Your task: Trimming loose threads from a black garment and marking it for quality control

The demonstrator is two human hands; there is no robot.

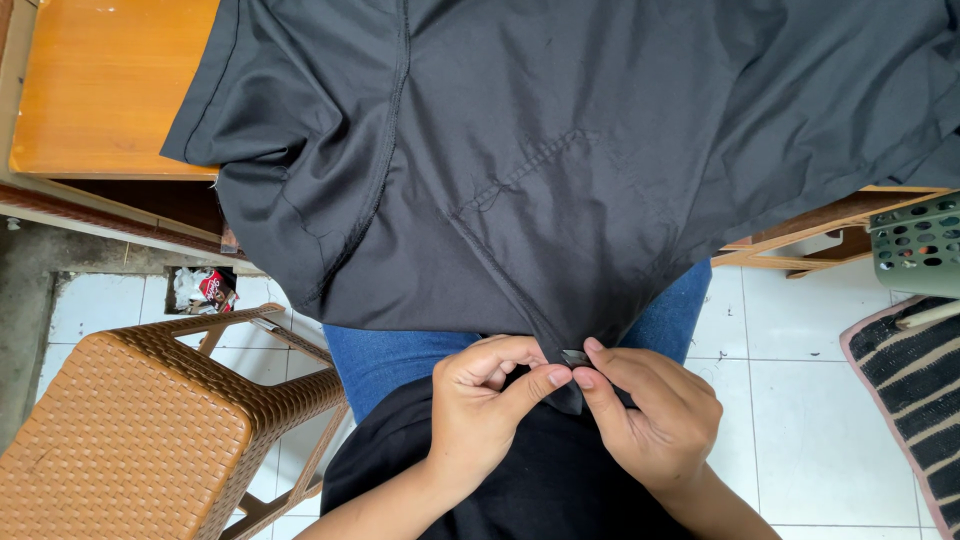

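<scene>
Black stitched garment (560,170) off wooden table (110,90), hem in pinching grip of left hand (490,400) and right hand (650,410).

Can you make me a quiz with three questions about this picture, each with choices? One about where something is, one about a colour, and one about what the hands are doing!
1. Where is the brown woven stool?
A. On the wooden table
B. On the floor, to the person's left
C. Under the striped mat

2. What colour is the big cloth?
A. Black
B. Red
C. White

3. What are the left hand and right hand doing?
A. Resting flat and open
B. Pinching the cloth's lower tip together
C. Holding the stool

Answers:
1. B, it stands on the white tiles at the lower left.
2. A, the whole garment hanging off the table is black.
3. B, both thumbs and forefingers meet on the fabric's point, around a small dark object I cannot identify.
</scene>
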